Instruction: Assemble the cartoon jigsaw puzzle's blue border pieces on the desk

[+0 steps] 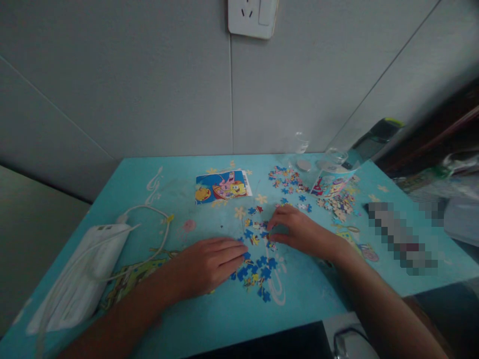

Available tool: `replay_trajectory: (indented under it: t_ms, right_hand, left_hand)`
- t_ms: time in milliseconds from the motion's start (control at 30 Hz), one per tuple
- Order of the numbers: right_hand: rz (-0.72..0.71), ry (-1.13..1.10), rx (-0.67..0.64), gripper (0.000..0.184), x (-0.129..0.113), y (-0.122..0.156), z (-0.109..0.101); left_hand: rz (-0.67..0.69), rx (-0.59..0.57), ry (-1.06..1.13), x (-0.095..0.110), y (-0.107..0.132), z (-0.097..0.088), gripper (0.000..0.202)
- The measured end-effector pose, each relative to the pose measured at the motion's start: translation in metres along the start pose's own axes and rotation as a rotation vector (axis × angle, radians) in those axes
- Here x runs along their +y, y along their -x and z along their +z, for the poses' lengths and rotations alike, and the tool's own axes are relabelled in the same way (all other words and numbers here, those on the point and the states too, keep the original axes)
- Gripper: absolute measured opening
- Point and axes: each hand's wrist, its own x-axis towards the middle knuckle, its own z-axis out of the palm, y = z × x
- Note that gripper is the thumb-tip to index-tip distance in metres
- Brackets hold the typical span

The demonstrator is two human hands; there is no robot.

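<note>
Small jigsaw puzzle pieces, many of them blue, lie scattered between my two hands. My left hand point(211, 262) rests low over the table, fingers stretched out and lying flat, tips at the edge of the blue puzzle pieces point(264, 269). From the other side comes my right hand point(294, 227), its thumb and forefinger curved together around a small puzzle piece point(266, 237) near the table surface. Behind the hands lies a picture card point(223, 186) with yellow and pink cartoon figures on blue.
A white power strip point(90, 274) with looped cable lies at left. Further puzzle pieces point(284, 177) sit at the back right, beside a printed tub point(333, 180) and clear containers point(300, 144). A blurred-out object point(400, 237) lies at right. A dark edge point(269, 344) borders the front.
</note>
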Motion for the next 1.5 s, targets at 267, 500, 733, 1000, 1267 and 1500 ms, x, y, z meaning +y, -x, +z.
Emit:
replay_trajectory:
  t_ms: [267, 500, 733, 1000, 1267, 1500]
  right_hand:
    - [-0.028, -0.004, 0.011, 0.007, 0.003, -0.001, 0.001]
    - [-0.014, -0.038, -0.018, 0.008, 0.012, 0.000, 0.003]
    - [-0.015, -0.077, -0.079, 0.008, 0.007, 0.003, -0.006]
    - [-0.006, 0.042, 0.022, 0.026, 0.018, 0.001, -0.004]
    - [-0.018, 0.084, 0.001, 0.013, 0.013, 0.004, -0.005]
    - [-0.018, 0.095, 0.061, 0.017, 0.010, -0.002, -0.002]
  left_hand:
    - [0.001, 0.023, -0.003, 0.000, -0.002, -0.003, 0.028]
    - [0.002, 0.026, -0.022, 0.002, -0.004, -0.004, 0.026]
    - [0.003, 0.060, 0.013, 0.007, -0.008, -0.003, 0.024]
    - [0.016, 0.067, -0.008, 0.004, -0.007, -0.002, 0.023]
    - [0.017, 0.024, -0.039, 0.003, -0.004, 0.003, 0.023]
    - [0.013, 0.036, -0.041, 0.002, -0.002, 0.004, 0.023]
